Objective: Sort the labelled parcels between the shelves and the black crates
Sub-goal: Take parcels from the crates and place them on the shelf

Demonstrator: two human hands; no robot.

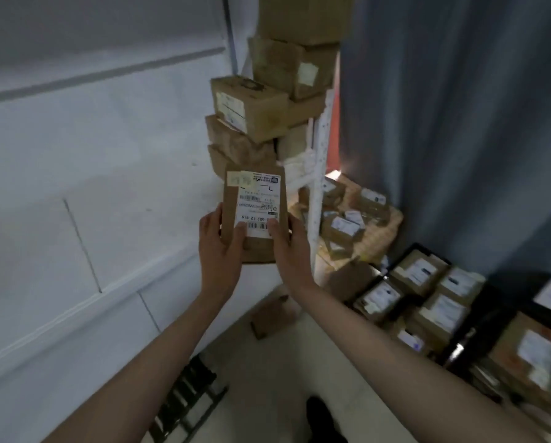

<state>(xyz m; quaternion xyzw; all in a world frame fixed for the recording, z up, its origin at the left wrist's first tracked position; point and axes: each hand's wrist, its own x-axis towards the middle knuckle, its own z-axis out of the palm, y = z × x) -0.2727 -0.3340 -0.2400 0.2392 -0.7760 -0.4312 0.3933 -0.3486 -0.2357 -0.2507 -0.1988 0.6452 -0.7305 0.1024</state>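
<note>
We are gripping the small cardboard parcel (254, 215) by both edges, left hand (218, 247) and right hand (288, 247); it seems light and stiff.

Held parcel (254, 212) before stacked boxes (252, 108), crated parcels (427, 295) right, wall (76, 187) left
</note>
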